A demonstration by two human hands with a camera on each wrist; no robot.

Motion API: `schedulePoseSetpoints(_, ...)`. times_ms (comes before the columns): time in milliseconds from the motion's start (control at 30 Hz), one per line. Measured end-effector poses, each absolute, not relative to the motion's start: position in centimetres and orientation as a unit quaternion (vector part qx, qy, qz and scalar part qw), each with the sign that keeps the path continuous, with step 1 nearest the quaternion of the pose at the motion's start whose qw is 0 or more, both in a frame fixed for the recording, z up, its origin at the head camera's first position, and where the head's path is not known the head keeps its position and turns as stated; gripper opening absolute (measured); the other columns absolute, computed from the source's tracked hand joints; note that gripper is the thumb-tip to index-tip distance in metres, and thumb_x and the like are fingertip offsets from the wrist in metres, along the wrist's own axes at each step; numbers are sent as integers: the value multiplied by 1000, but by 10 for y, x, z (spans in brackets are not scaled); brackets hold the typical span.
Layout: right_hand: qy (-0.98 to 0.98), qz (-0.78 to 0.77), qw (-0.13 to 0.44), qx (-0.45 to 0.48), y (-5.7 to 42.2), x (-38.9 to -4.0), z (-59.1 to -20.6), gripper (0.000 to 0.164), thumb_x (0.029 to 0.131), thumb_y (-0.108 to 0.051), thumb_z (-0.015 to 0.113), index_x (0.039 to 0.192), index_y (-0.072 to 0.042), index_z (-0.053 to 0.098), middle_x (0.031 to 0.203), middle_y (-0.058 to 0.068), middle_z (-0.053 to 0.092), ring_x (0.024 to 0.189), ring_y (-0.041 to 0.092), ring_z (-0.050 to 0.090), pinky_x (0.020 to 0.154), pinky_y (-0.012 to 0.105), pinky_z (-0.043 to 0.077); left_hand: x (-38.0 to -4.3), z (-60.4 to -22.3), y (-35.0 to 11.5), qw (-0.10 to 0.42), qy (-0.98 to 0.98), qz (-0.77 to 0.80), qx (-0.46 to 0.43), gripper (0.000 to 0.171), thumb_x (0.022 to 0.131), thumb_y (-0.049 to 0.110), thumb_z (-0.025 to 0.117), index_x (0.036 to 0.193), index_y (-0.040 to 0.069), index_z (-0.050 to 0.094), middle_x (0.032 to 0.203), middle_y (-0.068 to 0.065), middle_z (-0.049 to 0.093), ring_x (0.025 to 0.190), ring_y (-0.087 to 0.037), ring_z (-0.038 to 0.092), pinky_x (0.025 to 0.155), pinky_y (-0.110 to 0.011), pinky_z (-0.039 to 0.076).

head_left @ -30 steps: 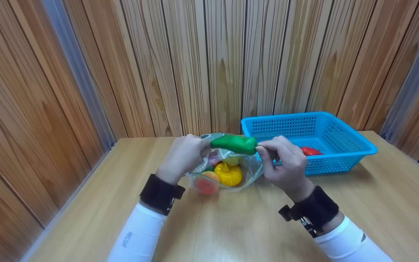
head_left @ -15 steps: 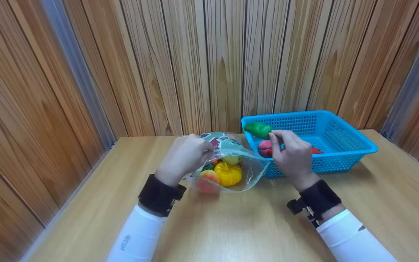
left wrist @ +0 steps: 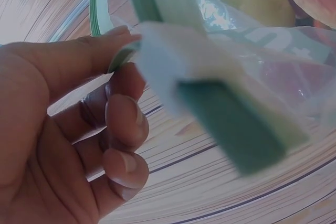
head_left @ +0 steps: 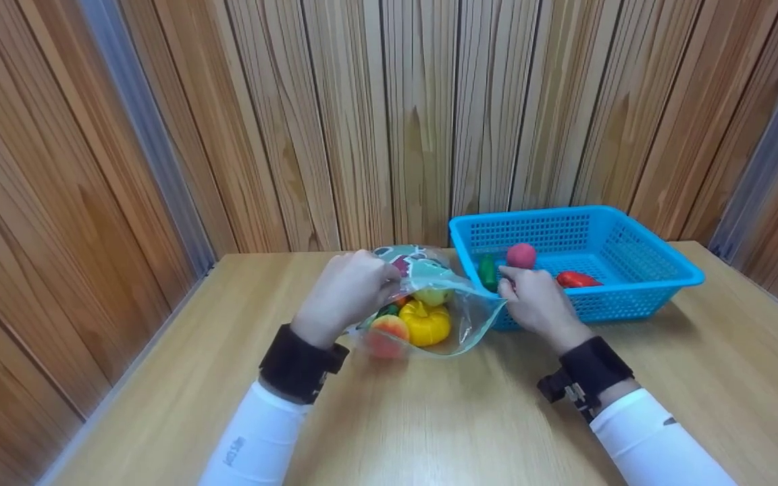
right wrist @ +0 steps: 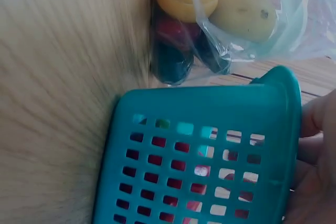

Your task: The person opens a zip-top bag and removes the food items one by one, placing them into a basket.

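In the head view, my left hand (head_left: 348, 290) pinches the upper edge of a clear plastic zip bag (head_left: 470, 320); the left wrist view shows thumb and index finger on its green strip (left wrist: 123, 56). Inside the bag's mouth are a yellow pumpkin (head_left: 426, 324), a peach (head_left: 389, 335) and a pale yellow-green round piece (head_left: 433, 295). My right hand (head_left: 541, 304) is over the near rim of a blue basket (head_left: 632, 280), thumb and index finger apart. Beside those fingertips, a green pepper (head_left: 487, 272) lies within the basket.
Also in the basket are a pinkish round fruit (head_left: 521, 256) and a red pepper (head_left: 578, 279). The basket stands to the right of the bag on a wooden table (head_left: 429, 418). Wood-panelled walls (head_left: 362, 121) enclose the back and sides.
My right hand has carried the green pepper from above the bag rightward into the basket and let go of it. The left hand keeps its grip on the bag's edge.
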State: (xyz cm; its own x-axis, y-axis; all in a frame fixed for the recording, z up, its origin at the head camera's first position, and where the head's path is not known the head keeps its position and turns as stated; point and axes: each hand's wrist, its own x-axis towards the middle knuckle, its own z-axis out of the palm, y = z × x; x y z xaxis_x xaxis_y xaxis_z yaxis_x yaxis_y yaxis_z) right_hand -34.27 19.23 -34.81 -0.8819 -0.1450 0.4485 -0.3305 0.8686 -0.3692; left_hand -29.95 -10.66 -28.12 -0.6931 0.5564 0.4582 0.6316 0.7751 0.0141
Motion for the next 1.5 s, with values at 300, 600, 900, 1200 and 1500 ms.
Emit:
schedulePoseSetpoints(300, -824, 243, 468, 207, 176, -328, -334, 21, 91, -4, 66, 111, 2, 72, 96, 16, 75, 77, 30, 71, 69, 37, 58, -300, -281, -107, 220, -913, -98, -329, 19, 93, 17, 72, 110, 12, 78, 98, -4, 76, 79, -18, 67, 80, -27, 57)
schedulePoseSetpoints(600, -667, 172, 565, 454, 133, -303, -331, 15, 83, 0, 70, 98, -1, 72, 96, 13, 66, 84, 24, 65, 80, 24, 57, -299, -282, -104, 230, -910, -98, -331, 15, 95, 20, 68, 102, 11, 79, 76, -1, 68, 64, -16, 56, 66, -24, 50)
schedulePoseSetpoints(900, -878, 102, 193, 427, 110, -295, -360, 47, 85, -13, 79, 129, -11, 63, 134, 7, 59, 118, 24, 62, 91, 33, 56, -277, -278, -87, 295, -868, -32, -397, 14, 96, 20, 67, 94, 9, 75, 69, -1, 63, 57, -14, 52, 57, -21, 47)
schedulePoseSetpoints(1200, -903, 86, 115, 404, 103, -297, -367, 75, 84, -5, 76, 149, -21, 41, 150, 7, 40, 128, 22, 49, 99, 37, 53, -266, -275, -80, 322, -842, 19, -433, 12, 92, 17, 71, 83, 9, 72, 61, 0, 56, 50, -13, 46, 48, -17, 32)
schedulePoseSetpoints(1500, -909, 34, 107, 402, 103, -299, -378, 61, 92, -17, 67, 148, -14, 42, 145, 6, 43, 125, 23, 44, 105, 40, 46, -268, -276, -78, 307, -843, 10, -441, 14, 92, 22, 72, 88, 9, 74, 62, 0, 60, 55, -14, 57, 54, -17, 45)
